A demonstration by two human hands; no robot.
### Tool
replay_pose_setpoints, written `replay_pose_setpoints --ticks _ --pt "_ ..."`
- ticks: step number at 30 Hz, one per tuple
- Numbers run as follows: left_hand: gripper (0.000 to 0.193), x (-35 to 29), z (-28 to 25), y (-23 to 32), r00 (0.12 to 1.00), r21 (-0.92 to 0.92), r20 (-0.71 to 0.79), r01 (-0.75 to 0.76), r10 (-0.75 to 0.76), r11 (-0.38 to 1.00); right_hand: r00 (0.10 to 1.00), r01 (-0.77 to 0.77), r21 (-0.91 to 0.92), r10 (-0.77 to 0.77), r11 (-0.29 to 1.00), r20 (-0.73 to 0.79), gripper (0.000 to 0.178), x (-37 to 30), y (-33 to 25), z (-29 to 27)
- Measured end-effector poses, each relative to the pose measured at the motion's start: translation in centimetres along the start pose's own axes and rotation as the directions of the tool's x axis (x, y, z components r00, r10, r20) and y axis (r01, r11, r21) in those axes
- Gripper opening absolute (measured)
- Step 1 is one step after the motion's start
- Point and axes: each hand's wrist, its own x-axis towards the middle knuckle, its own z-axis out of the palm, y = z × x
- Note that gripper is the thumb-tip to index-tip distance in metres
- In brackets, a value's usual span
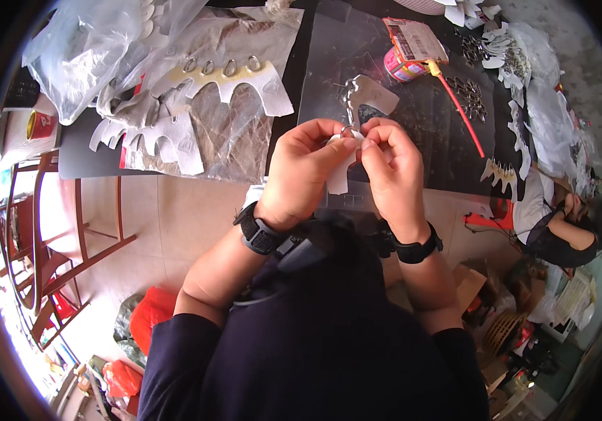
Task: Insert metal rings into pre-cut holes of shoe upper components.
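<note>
The printed packet [417,40] on the far right of the worktop [87,158] has lettering too small to read; it partly covers a pink tub [402,67], hiding its contents. At the near edge, left hand [297,168] and right hand [395,168] pinch a white strip [339,179], fingertips obscuring its metal ring. Far left, a clear bag [80,77] holds white pieces.

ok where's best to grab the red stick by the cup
Probably the near end of the red stick, coming from the near right: the slim shaft slants away from the cup, leaving that end free, its yellow end beside the cup.
</note>
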Motion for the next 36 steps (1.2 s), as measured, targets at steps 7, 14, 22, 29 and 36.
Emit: replay_pose_setpoints --ticks 7,14,22,29,36 --pt "0.008 -0.4 -0.2 -0.1 0.986 0.23 -0.052 -0.144 0.16 0.962 0.996 0.084 0.129 -0.082 0.988 -0.026 0.009 0.5 -0.2 -0.9" --pt "0.012 -0.7 -0.7 -0.3 0.967 0.499 -0.025 -0.207 0.253 0.841 0.966 0.248 -0.252 -0.219 0.935 0.136 0.012 1.3 -0.7 -0.1" --pt "0.012 -0.4 -0.8 0.2 0.954 0.534 -0.007 -0.249 0.299 0.808 0.983 0.151 -0.174 -0.13 0.973 0.128 0.011 1.4 -0.6 0.3" --pt "0.007 0.7 -1.5 1.1 0.992 0.007 0.108 -0.072 0.071 0.997 0.996 0.088 0.201 -0.09 0.976 0.002 0.005 1.0 0.7 0.8" --pt "0.007 0.0 -0.8 0.2 0.983 0.239 0.053 -0.183 0.175 0.954 0.99 0.143 0.128 -0.144 0.982 -0.001 0.007 0.0 1.4 -0.2"
